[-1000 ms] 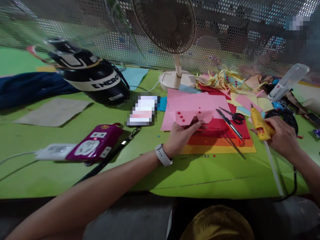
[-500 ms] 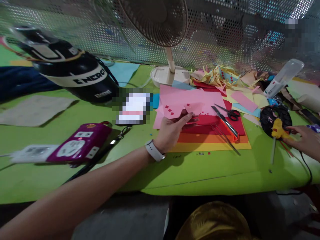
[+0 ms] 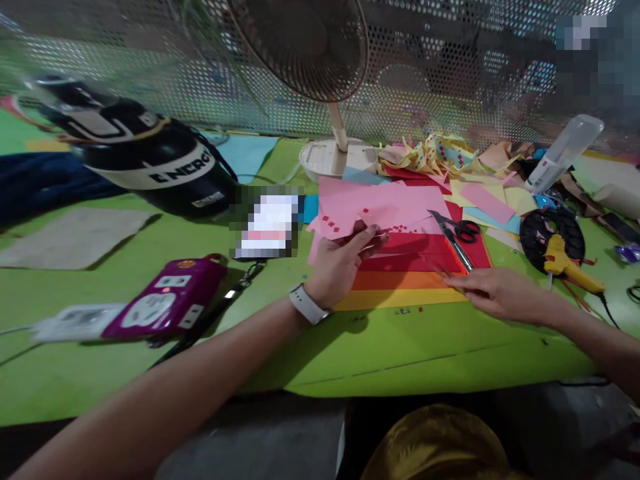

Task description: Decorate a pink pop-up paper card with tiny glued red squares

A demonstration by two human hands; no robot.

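My left hand (image 3: pixel 345 257), with a white watch at its wrist, is closed above the stacked sheets. It pinches a small pink paper piece (image 3: pixel 362 219) that carries a red square; the fingers partly hide it. Lower right of it, my right hand (image 3: pixel 493 293) closes its fingertips on tweezers (image 3: pixel 440 268), whose thin tips point toward the stack. Just beyond that hand lie a box cutter (image 3: pixel 461 252) and black scissors (image 3: pixel 466 231) on red paper (image 3: pixel 415 245). Tiny red squares (image 3: pixel 400 229) are scattered over the pink sheet (image 3: pixel 385 197).
A yellow glue gun (image 3: pixel 567 260) rests by a black round holder (image 3: pixel 543 237) at right. To the left are a phone (image 3: pixel 270 223), a purple power strip (image 3: pixel 165 293) and a big black bottle (image 3: pixel 165 167). A fan (image 3: pixel 340 157) and paper scraps (image 3: pixel 440 153) stand behind.
My right hand has let go of the glue gun, moved left and taken hold of the tweezers. My left hand keeps the pink paper piece in nearly the same place.
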